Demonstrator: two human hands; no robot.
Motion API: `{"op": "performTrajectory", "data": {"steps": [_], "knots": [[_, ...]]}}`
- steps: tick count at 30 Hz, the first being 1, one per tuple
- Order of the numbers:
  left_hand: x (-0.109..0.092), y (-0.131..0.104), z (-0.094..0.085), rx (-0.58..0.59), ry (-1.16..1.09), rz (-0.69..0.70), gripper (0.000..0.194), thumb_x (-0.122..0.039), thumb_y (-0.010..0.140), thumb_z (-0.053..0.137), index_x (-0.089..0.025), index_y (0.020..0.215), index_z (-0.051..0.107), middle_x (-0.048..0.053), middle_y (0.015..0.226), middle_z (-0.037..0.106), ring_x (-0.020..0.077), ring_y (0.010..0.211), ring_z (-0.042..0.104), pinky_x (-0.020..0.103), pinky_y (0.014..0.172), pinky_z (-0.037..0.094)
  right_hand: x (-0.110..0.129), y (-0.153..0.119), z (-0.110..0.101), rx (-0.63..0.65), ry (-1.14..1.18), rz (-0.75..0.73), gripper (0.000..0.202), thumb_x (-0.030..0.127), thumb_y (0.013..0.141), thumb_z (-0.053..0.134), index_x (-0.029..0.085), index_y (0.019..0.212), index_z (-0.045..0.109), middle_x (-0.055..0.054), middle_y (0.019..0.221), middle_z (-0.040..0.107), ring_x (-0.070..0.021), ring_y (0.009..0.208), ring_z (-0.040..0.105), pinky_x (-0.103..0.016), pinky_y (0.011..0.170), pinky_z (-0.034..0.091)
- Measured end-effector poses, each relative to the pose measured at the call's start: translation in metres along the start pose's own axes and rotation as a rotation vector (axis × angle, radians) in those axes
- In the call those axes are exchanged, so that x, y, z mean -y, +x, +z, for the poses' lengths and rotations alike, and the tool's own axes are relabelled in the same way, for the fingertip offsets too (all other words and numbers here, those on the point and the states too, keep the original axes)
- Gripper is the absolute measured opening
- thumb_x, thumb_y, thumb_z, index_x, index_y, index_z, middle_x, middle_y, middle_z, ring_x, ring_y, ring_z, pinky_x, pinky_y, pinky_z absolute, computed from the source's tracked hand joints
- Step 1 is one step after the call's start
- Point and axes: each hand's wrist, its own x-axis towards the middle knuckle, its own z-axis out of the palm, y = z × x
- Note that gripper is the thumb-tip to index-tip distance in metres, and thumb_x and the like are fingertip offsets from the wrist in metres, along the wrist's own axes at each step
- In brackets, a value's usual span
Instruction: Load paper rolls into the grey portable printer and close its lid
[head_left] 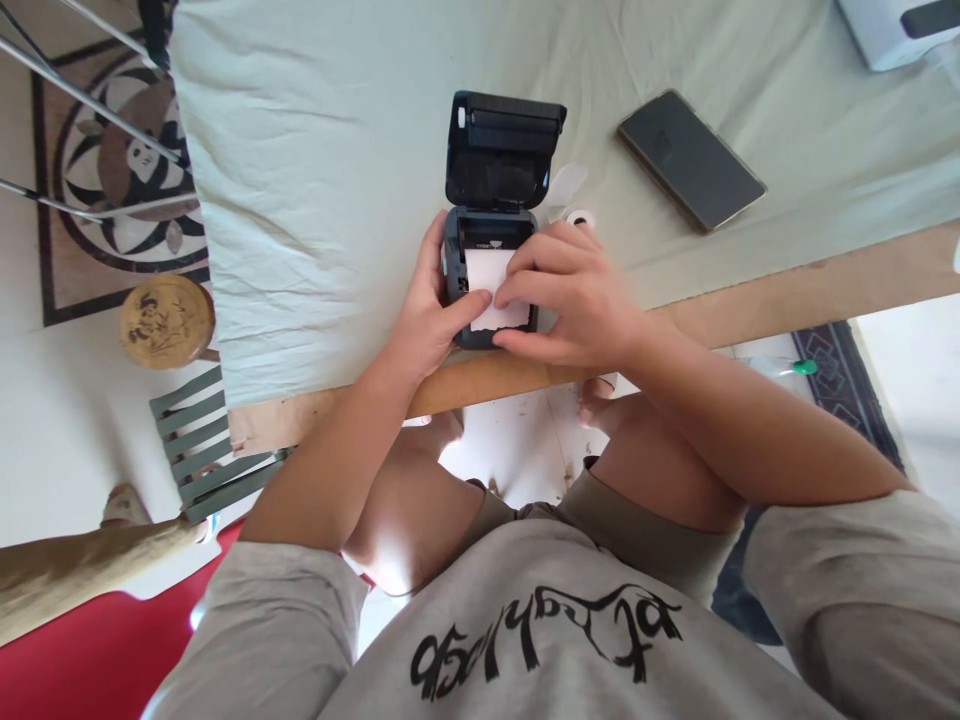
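Note:
A small black portable printer (pixel 452 240) lies on the cloth near the table's front edge, its lid (pixel 504 150) swung up and back. White paper (pixel 491 268) with a ragged front end sits in its bay. My left hand (pixel 429 315) grips the printer's left side, its thumb resting on the paper. Over the right side, my right hand (pixel 574 295) has its bent fingertips on the paper. Just behind that hand are a small white roll (pixel 580 217) with a dark core and a whitish slip (pixel 568 184), both partly hidden.
A dark phone (pixel 691 160) lies to the right on the pale green tablecloth (pixel 322 180). At the far right corner stands a white device (pixel 892 30). Left of the table are a round wooden stool (pixel 166 320) and a green slatted seat (pixel 196 435).

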Motion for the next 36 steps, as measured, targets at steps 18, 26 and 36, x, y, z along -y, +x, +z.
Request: {"op": "performTrajectory", "data": {"steps": [18, 26, 36], "knots": [[-0.004, -0.003, 0.004, -0.038, -0.014, 0.003, 0.067, -0.028, 0.069, 0.077, -0.028, 0.127, 0.044, 0.005, 0.133, 0.054, 0.0263, 0.122, 0.055, 0.033, 0.094, 0.051, -0.021, -0.002, -0.010, -0.073, 0.265, 0.184, 0.010, 0.030, 0.087, 0.053, 0.025, 0.094, 0.058, -0.003, 0.102, 0.059, -0.0119, 0.069, 0.056, -0.031, 0.066, 0.055], [-0.006, -0.003, 0.006, -0.008, -0.098, -0.008, 0.072, -0.038, 0.067, 0.079, -0.033, 0.128, 0.043, 0.003, 0.127, 0.058, 0.0261, 0.125, 0.053, 0.032, 0.093, 0.053, -0.020, -0.004, -0.009, -0.060, 0.186, 0.124, 0.013, 0.026, 0.090, 0.051, 0.024, 0.088, 0.064, -0.002, 0.101, 0.061, -0.0083, 0.062, 0.050, -0.029, 0.066, 0.053], [-0.009, -0.006, 0.006, -0.029, -0.070, -0.044, 0.051, -0.044, 0.072, 0.075, -0.025, 0.114, 0.055, 0.005, 0.109, 0.065, 0.0293, 0.111, 0.063, 0.033, 0.080, 0.057, -0.013, -0.002, -0.010, 0.059, 0.354, 0.237, 0.029, 0.025, 0.082, 0.061, 0.029, 0.111, 0.057, -0.001, 0.137, 0.049, -0.0151, 0.089, 0.062, -0.027, 0.059, 0.055]]}}
